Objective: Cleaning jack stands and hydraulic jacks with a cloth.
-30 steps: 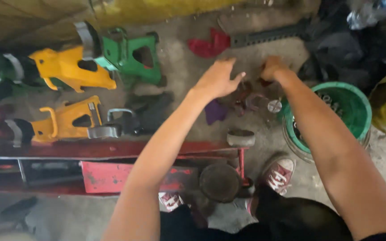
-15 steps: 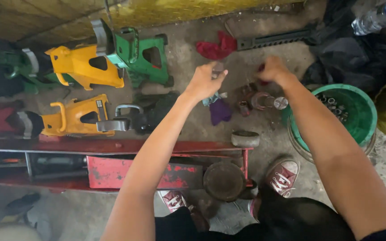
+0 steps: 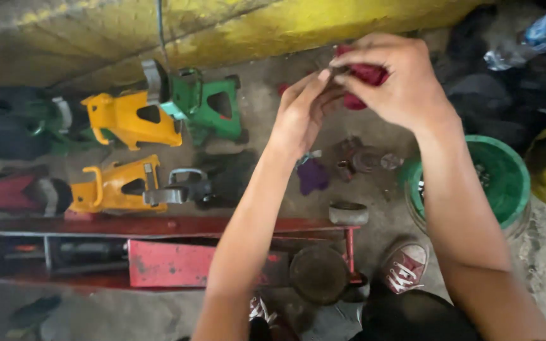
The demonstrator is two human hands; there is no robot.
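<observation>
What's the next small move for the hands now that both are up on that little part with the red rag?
Probably keep the right hand steady on the red rag and let the left hand turn or wipe the small dark part pinched between them. Both hands meet on it in mid-air above the floor, so nothing else supports it.

arms bare, no sleeves | red-and-white sneakers [image 3: 406, 270] | dark trousers [image 3: 412, 316]

2 yellow jack stands [image 3: 131, 117] [image 3: 118, 185] at 9 o'clock, 1 green jack stand [image 3: 213, 107] at 11, 1 red floor jack [image 3: 159, 259] at 7, 1 green bucket [image 3: 503, 183] at 3, 2 red sneakers [image 3: 406, 268] [image 3: 260, 311] at 6.
</observation>
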